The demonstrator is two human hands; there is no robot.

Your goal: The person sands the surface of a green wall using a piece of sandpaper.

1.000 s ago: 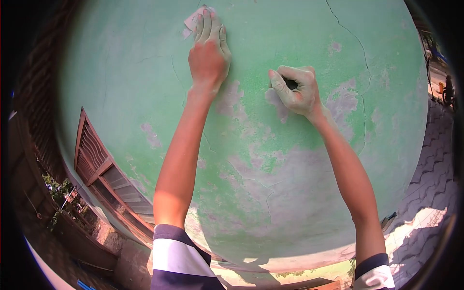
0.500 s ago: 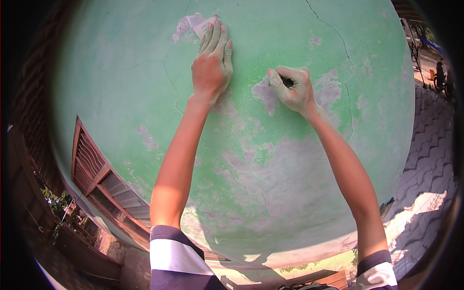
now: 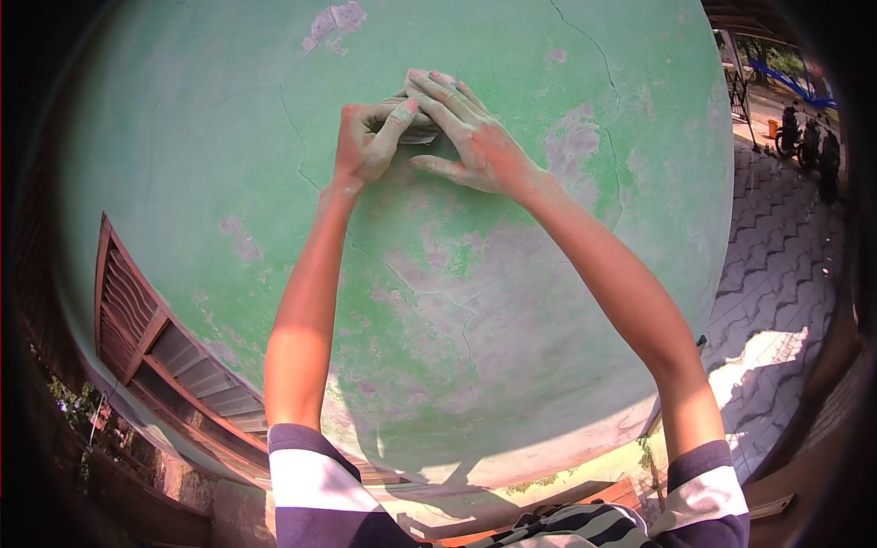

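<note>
My left hand (image 3: 367, 146) is closed, thumb on top, around a small folded piece of sandpaper (image 3: 418, 138); only its pale lower edge shows. My right hand (image 3: 475, 142) meets it from the right, its fingers stretched over the left fingertips and the paper, its thumb held apart below. How far the right fingers bear on the sandpaper is hidden. Pale dust coats the fingers of both hands. Behind them stands a green painted wall (image 3: 402, 283) with grey worn patches (image 3: 571, 151) and thin cracks.
A brown wooden window frame with slats (image 3: 151, 333) is at the lower left. On the right, past the wall's edge, lies a paved walkway (image 3: 767, 237) with parked motorcycles (image 3: 808, 142) farther back. Something wooden (image 3: 617, 493) stands low in front of me.
My left hand has come down from the upper patch with the sandpaper and changed from flat to closed. My right hand has opened from a fist and moved left onto it. The view has shifted right.
</note>
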